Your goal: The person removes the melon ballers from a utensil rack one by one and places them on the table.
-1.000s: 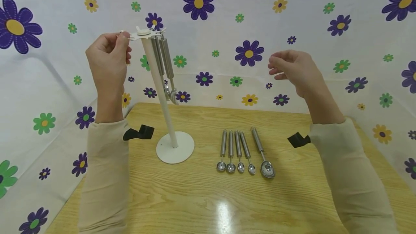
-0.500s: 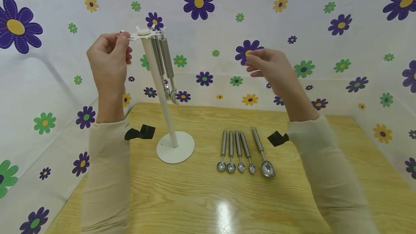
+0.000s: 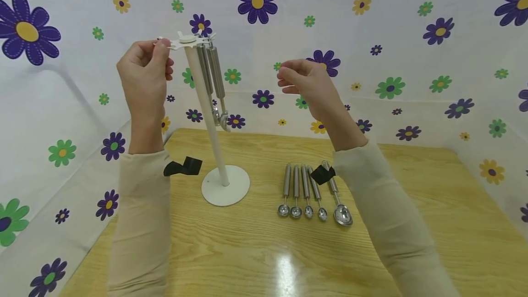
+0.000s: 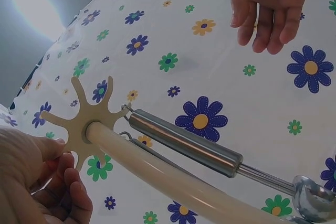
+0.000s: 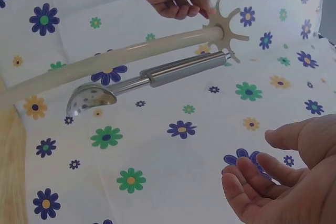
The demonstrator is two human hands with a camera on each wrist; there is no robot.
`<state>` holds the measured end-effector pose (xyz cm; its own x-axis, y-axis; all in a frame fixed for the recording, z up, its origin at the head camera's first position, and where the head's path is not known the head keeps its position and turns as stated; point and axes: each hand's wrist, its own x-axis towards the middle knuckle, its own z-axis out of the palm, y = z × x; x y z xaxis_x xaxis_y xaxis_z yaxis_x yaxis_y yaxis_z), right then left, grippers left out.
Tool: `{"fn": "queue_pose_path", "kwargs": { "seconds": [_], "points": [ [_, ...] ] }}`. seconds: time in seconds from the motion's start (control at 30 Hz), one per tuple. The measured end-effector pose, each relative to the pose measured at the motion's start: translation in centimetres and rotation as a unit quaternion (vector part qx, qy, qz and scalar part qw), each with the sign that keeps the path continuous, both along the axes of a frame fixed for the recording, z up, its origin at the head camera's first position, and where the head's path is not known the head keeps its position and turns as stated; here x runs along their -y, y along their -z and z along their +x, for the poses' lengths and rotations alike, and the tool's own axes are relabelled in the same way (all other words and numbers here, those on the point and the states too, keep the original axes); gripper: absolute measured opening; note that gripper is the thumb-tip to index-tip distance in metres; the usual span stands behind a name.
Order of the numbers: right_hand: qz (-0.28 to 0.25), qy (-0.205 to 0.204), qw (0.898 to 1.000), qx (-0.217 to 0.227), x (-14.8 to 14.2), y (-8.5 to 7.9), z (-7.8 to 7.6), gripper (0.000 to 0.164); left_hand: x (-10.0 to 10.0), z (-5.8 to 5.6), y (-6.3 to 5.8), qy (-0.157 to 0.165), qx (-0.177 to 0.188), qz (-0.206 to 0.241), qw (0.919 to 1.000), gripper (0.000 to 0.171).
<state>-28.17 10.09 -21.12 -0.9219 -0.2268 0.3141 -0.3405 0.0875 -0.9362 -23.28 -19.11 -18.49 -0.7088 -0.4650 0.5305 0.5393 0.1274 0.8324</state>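
Observation:
My left hand (image 3: 145, 70) pinches one arm of the hooked white top (image 4: 79, 121) of an upright utensil stand (image 3: 206, 107). From the right side of that top hang two steel scoops. The nearer hanging scoop (image 5: 184, 70) has a thick tube handle and a rounded bowl with holes; the other is partly hidden behind the pole in the left wrist view. My right hand (image 3: 310, 81) is in the air to the right of the stand, fingers loosely bent and holding nothing.
Several small steel scoops (image 3: 283, 210) lie side by side on the wooden table (image 3: 231, 251), handles pointing away. A larger scoop (image 3: 343, 214) lies at their right, its handle partly behind my wrist strap. The stand's round base (image 3: 214, 194) is left of them. Flowered cloth hangs behind.
My right hand has moved left through the air, nearer the stand. My left hand keeps its pinch on the stand's top, and the scoops stay where they were.

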Motion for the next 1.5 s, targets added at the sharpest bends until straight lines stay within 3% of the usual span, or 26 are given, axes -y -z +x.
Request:
{"fn": "queue_pose_path", "kwargs": {
  "seconds": [0.73, 1.5],
  "points": [
    [-0.029, -0.048, 0.998, -0.012, 8.0, 0.0, -0.7, 0.034, 0.0, 0.4, 0.0, 0.0, 0.001, -0.003, 1.0, 0.018],
    [-0.019, -0.108, 0.993, -0.05, 12.1, 0.7, -0.8, 0.036, 0.2, 0.3, 0.0, -0.012, 0.01, -0.032, 0.9994, 0.021]
  ]
}}
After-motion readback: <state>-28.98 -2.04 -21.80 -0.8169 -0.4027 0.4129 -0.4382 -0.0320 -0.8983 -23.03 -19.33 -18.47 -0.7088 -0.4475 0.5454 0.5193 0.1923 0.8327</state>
